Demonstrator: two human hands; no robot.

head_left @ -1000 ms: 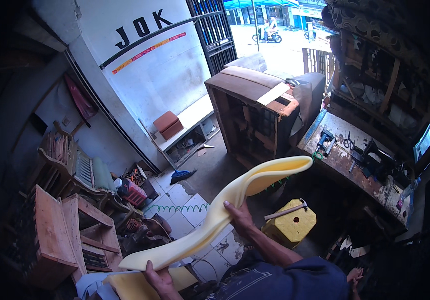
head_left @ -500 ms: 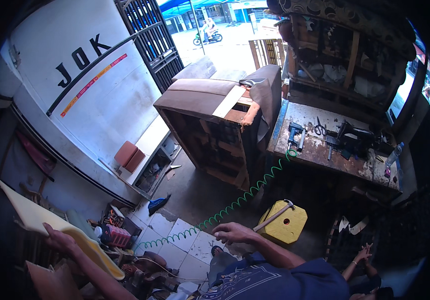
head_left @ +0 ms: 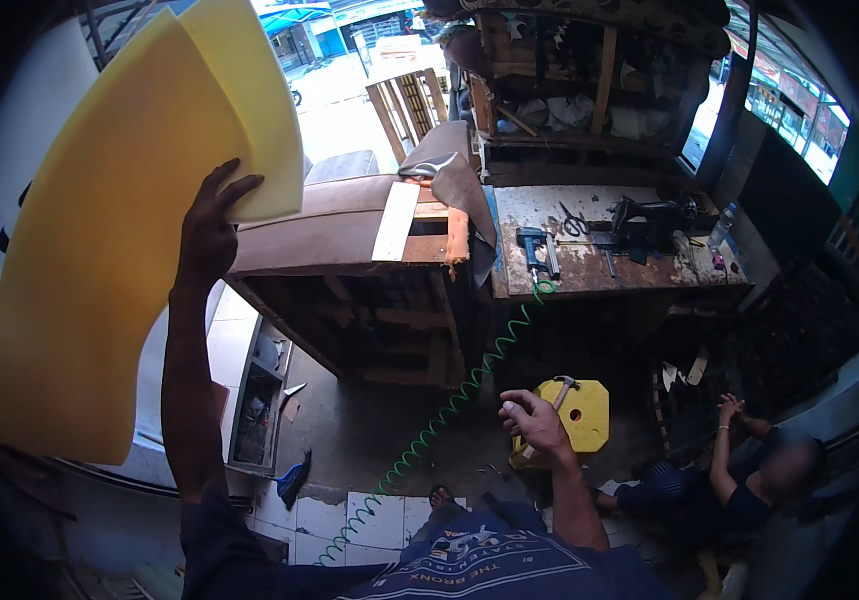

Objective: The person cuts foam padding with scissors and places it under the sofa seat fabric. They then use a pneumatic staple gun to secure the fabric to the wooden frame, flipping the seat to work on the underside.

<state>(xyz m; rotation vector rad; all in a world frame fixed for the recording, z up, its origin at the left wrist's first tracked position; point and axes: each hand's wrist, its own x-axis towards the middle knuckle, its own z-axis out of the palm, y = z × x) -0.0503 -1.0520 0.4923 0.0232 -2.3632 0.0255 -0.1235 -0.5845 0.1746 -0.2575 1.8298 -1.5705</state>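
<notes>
Step in hand, judged: carrying stock – left hand (head_left: 208, 232) grips yellow foam sheet (head_left: 120, 230) raised at 10 o'clock, right hand (head_left: 535, 420) loosely curled, apparently empty, above yellow stool (head_left: 585, 415); next needs clear swing toward sofa frame (head_left: 350, 260).

A large yellow foam sheet (head_left: 120, 230), curved and bowed, stands raised upright at the left of the scene, gripped at its right edge, its top reaching the frame's upper rim.
</notes>
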